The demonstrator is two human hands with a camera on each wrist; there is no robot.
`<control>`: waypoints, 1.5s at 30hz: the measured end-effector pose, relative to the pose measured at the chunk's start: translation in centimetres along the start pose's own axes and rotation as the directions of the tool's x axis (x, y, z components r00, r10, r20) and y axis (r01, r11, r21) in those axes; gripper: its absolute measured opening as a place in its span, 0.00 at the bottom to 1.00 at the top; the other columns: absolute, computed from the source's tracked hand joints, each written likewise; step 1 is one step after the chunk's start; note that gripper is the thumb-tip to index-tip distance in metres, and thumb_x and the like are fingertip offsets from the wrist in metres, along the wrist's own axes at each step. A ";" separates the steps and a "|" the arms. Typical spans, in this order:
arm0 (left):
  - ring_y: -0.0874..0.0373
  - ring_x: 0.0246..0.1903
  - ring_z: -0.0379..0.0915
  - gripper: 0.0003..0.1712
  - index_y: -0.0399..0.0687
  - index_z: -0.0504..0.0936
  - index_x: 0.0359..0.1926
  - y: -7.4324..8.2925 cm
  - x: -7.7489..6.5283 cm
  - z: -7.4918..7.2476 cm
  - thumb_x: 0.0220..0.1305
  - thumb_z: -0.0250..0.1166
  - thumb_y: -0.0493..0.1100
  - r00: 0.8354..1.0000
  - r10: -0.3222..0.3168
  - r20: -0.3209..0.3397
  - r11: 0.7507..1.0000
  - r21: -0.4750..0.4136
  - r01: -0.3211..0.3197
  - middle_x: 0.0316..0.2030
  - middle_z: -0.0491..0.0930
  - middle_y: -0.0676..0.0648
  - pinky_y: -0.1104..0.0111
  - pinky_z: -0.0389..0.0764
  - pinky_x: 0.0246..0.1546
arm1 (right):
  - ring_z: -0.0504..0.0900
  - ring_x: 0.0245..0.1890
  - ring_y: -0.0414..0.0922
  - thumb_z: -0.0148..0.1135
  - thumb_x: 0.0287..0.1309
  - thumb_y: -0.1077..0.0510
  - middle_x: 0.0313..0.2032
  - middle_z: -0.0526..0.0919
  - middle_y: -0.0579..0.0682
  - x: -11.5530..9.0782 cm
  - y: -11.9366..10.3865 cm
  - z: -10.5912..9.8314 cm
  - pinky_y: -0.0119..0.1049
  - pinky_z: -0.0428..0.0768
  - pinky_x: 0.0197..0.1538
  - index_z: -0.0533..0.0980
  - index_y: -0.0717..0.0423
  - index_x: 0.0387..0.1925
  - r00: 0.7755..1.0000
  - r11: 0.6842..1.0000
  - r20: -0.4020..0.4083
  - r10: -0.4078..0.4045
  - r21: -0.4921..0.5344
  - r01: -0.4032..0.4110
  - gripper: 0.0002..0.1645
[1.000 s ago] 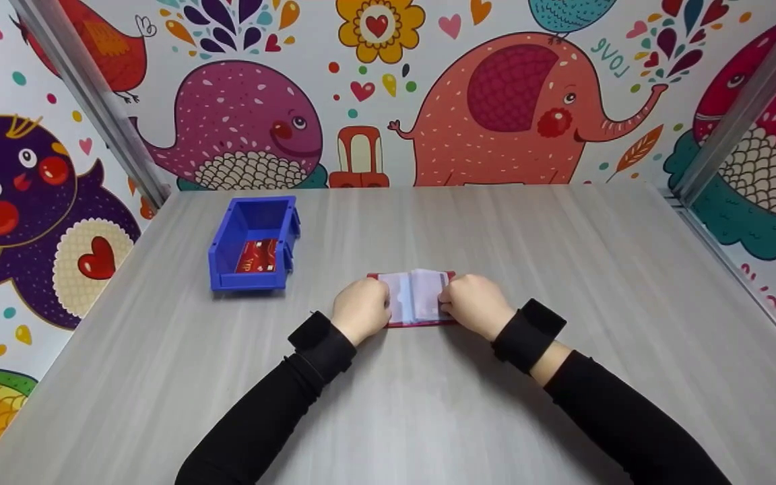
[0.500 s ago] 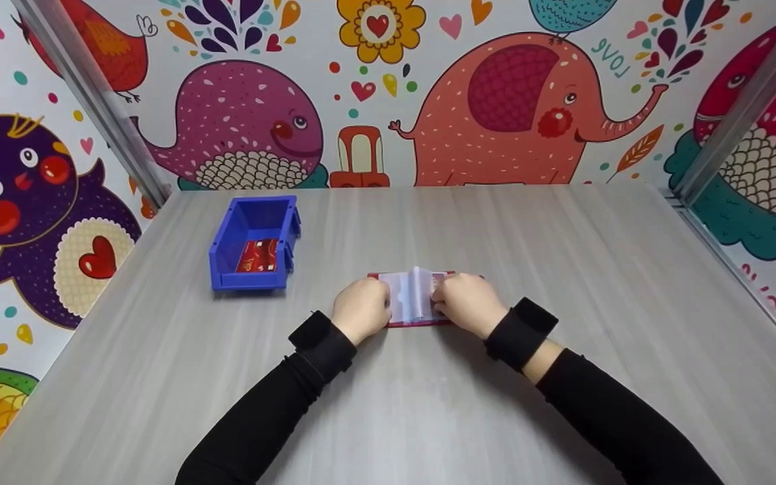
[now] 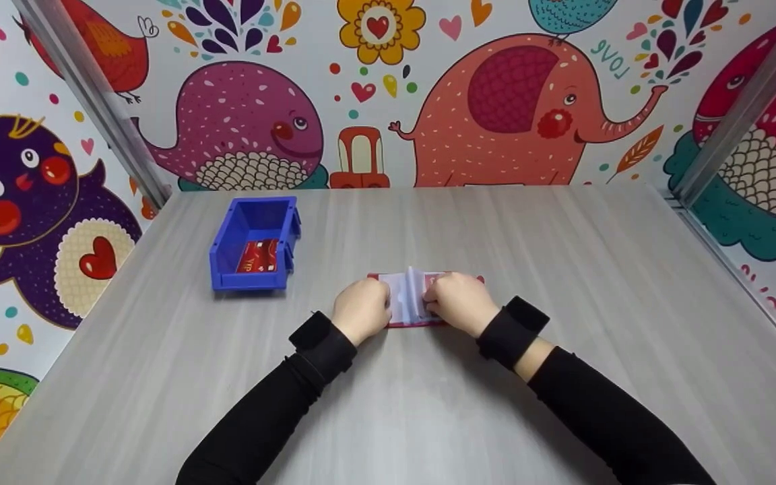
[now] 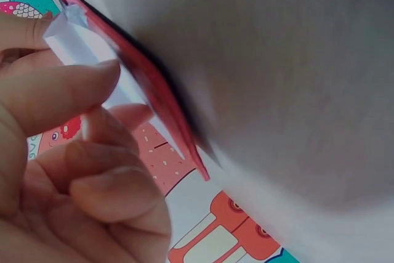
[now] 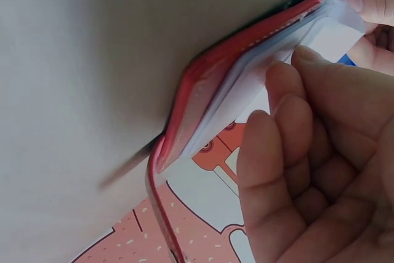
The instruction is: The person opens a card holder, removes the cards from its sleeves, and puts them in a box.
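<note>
Red card holder [image 3: 403, 303] lies spread on a pale tabletop [image 3: 388, 411], directly before a person in black sleeves, its clear plastic pages [image 3: 413, 293] bowed upward near the fold. It looks a light thing, easily nudged; the cover appears thin and bendable but firmer than the pages, which are probably limp, slick and apt to cling together or crease under a hard pull. Nothing about it suggests it would break. The sensible hold would be the outer edge of a page, thumb above and forefinger beneath, with the cover steadied at its opposite side. A narrow red strap [image 5: 161, 198] sticks out past the cover at the right-hand end.

Left hand [image 3: 362, 308], knuckles up, pinches the holder's left edge, thumb laid over the pages. Right hand [image 3: 461, 302], fingers curled, seems to pinch the pages between thumb and forefinger; how many are caught cannot be told. Both forearms slant inward from the near side, black bands on the wrists, the hands facing each other across the fold and well apart from a blue bin [image 3: 248, 281] at left, where a red card [image 3: 259, 256] lies.
</note>
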State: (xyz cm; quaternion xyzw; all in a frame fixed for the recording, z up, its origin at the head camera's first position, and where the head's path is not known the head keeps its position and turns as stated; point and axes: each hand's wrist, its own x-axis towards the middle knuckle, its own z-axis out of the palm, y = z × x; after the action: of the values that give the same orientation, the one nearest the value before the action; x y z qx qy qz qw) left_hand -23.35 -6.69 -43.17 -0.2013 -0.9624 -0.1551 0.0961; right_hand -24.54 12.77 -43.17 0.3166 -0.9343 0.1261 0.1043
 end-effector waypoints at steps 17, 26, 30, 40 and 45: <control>0.48 0.23 0.76 0.14 0.45 0.73 0.15 0.1 -0.1 -0.1 0.50 0.69 0.34 1.000 -0.006 0.011 1.000 0.009 0.006 0.19 0.75 0.47 0.55 0.76 0.25 | 0.72 0.21 0.41 0.74 0.47 0.66 0.20 0.81 0.45 0.3 -0.2 0.2 0.40 0.77 0.28 0.82 0.55 0.19 1.000 1.000 -0.007 -0.013 0.026 0.014 0.09; 0.45 0.25 0.78 0.12 0.42 0.75 0.18 0.4 -0.3 -0.3 0.51 0.69 0.38 1.000 -0.013 0.008 0.999 0.049 0.013 0.24 0.78 0.43 0.53 0.77 0.25 | 0.77 0.22 0.42 0.74 0.47 0.67 0.22 0.83 0.46 0.2 0.0 0.5 0.40 0.78 0.28 0.83 0.55 0.19 1.000 0.999 -0.017 -0.002 0.053 0.002 0.08; 0.46 0.25 0.77 0.13 0.42 0.76 0.20 0.9 -0.2 -0.7 0.55 0.70 0.39 1.000 0.002 -0.021 0.999 0.036 -0.001 0.27 0.79 0.42 0.54 0.77 0.25 | 0.79 0.23 0.43 0.74 0.47 0.67 0.22 0.84 0.46 0.2 0.1 0.5 0.41 0.79 0.29 0.83 0.55 0.19 1.000 0.998 -0.018 -0.005 0.056 0.006 0.08; 0.51 0.25 0.76 0.11 0.44 0.77 0.20 2.4 0.0 -0.9 0.54 0.70 0.36 0.982 0.170 -0.083 0.985 0.004 -0.171 0.26 0.77 0.47 0.57 0.77 0.25 | 0.78 0.22 0.43 0.75 0.47 0.65 0.21 0.83 0.46 0.2 0.2 0.4 0.40 0.78 0.28 0.83 0.56 0.19 1.000 0.997 -0.025 -0.005 0.074 0.007 0.08; 0.51 0.27 0.78 0.08 0.44 0.78 0.21 3.0 -0.2 -0.1 0.51 0.68 0.33 0.962 0.257 -0.091 0.966 0.020 -0.257 0.26 0.78 0.47 0.58 0.77 0.24 | 0.76 0.21 0.43 0.76 0.46 0.62 0.18 0.80 0.45 0.2 0.3 0.5 0.41 0.76 0.27 0.79 0.54 0.15 0.999 0.998 -0.038 0.005 0.065 -0.003 0.13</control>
State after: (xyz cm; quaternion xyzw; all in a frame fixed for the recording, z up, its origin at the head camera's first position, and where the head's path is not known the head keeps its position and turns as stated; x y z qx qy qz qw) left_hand -21.89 -4.21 -42.40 -0.3166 -0.9232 -0.1468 0.1611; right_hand -24.92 12.73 -43.60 0.3156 -0.9282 0.1627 0.1113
